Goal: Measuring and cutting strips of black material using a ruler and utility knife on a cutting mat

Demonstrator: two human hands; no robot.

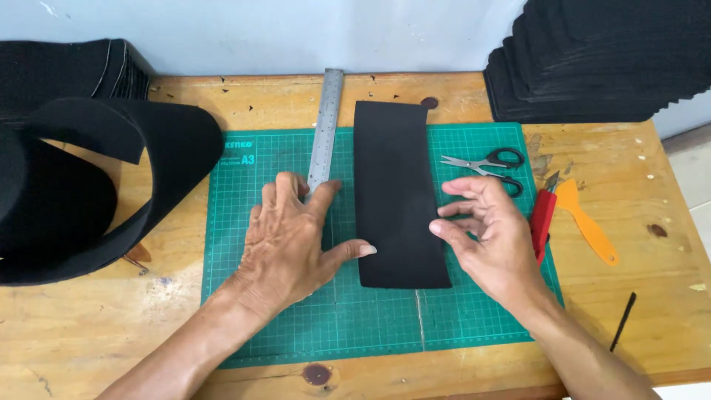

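A black rectangular felt strip lies lengthwise on a green cutting mat. My left hand rests flat on the mat, fingers spread, covering the near end of a steel ruler; its thumb points at the strip's left edge. At the strip's right edge hovers my right hand, fingers curled and apart, the thumb tip touching or just over the felt. Neither hand grips anything.
Scissors, a red utility knife and an orange scraper lie right of the strip. A big roll of black felt sits at the left, a stack of cut black pieces at the back right. A thin black sliver lies on the wooden table.
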